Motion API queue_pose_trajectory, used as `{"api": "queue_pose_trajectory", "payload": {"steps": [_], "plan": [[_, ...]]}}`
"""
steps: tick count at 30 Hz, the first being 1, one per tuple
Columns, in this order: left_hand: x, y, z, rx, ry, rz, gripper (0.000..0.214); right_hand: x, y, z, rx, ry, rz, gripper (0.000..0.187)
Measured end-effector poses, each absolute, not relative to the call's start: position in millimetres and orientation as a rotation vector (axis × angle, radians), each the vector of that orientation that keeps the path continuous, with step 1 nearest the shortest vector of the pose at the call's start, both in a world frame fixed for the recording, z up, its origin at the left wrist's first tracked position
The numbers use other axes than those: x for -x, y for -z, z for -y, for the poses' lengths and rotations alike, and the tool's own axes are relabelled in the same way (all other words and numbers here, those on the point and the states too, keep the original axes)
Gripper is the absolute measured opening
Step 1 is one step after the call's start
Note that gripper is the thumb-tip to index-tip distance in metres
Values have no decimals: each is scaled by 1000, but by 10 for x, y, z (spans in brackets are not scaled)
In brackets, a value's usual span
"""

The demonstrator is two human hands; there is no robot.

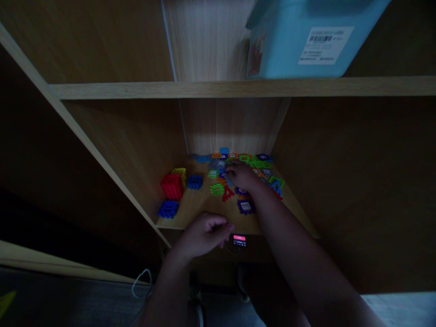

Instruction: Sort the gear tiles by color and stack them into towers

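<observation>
My right hand reaches deep onto a wooden shelf and rests on a scatter of coloured plastic interlocking tiles, fingers curled over a few of them; what it grips is too dark to make out. My left hand hovers at the shelf's front edge, fingers curled together, beside a small device with a lit red screen. A red cube built of tiles stands at the left, with a yellow piece behind it and blue pieces near it.
A light blue plastic box with a white label sits on the upper shelf board. Wooden side walls close in the compartment. A white cable loops on the floor below the left arm.
</observation>
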State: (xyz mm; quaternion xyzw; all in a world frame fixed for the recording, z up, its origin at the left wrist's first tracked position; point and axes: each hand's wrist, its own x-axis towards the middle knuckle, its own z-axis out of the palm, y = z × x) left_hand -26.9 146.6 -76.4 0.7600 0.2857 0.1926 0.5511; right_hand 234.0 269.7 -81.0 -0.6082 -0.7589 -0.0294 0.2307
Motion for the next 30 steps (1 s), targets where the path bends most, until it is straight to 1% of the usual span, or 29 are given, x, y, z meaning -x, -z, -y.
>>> {"api": "queue_pose_trajectory", "payload": {"steps": [4, 8, 13, 15, 19, 22, 27, 30], "plan": [[268, 760, -1464, -1783, -448, -686, 51, -2413, 757, -2668, 1937, 110, 1971, 50], [267, 742, -1458, -1763, -450, -680, 50, -2451, 723, -2614, 2228, -11, 1757, 52], [271, 746, -1462, -1791, -454, -690, 50, -2468, 665, -2553, 2328, -55, 1658, 61], [271, 750, -1461, -1791, -452, -693, 50, -2475, 641, -2549, 2328, -43, 1677, 57], [269, 747, -1455, -1776, -451, -701, 51, -2519, 635, -2588, 2305, -43, 1728, 42], [270, 744, -1455, -1765, -453, -697, 53, -2592, 658, -2633, 2300, -73, 1660, 35], [273, 742, -1458, -1766, -450, -717, 53, -2742, 682, -2684, 2193, -189, 1402, 32], [275, 741, -1455, -1763, -459, -717, 52, -2834, 680, -2709, 2113, -156, 1195, 30]]}}
